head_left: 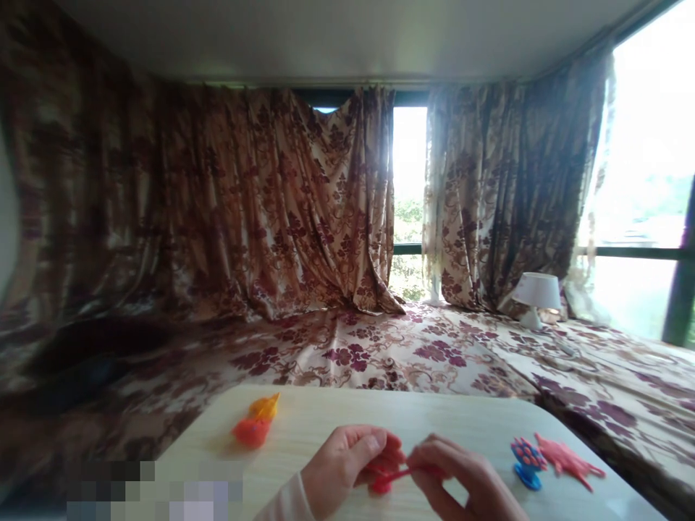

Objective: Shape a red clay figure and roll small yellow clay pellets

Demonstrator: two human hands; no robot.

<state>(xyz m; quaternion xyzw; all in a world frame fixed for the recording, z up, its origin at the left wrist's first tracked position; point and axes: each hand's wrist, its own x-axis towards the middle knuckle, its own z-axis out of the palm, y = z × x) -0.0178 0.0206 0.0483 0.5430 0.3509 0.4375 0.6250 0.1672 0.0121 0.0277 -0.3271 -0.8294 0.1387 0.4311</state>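
Observation:
My left hand (347, 463) and my right hand (461, 477) meet low over a pale wooden table (434, 420). Both pinch a small red plastic piece (386, 480), a thin strip with a rounded end, held between the fingertips just above the tabletop. An orange and yellow plastic toy (256, 423) lies on the table to the left of my hands. At the right lie a small blue toy with red dots (528, 462) and a flat red toy (567, 460) beside it.
The table stands on a surface covered in floral cloth (380, 354). Floral curtains (271, 202) hang across the back, with bright window gaps. A small white lamp (536, 297) sits at the back right. The lower left corner is blurred out.

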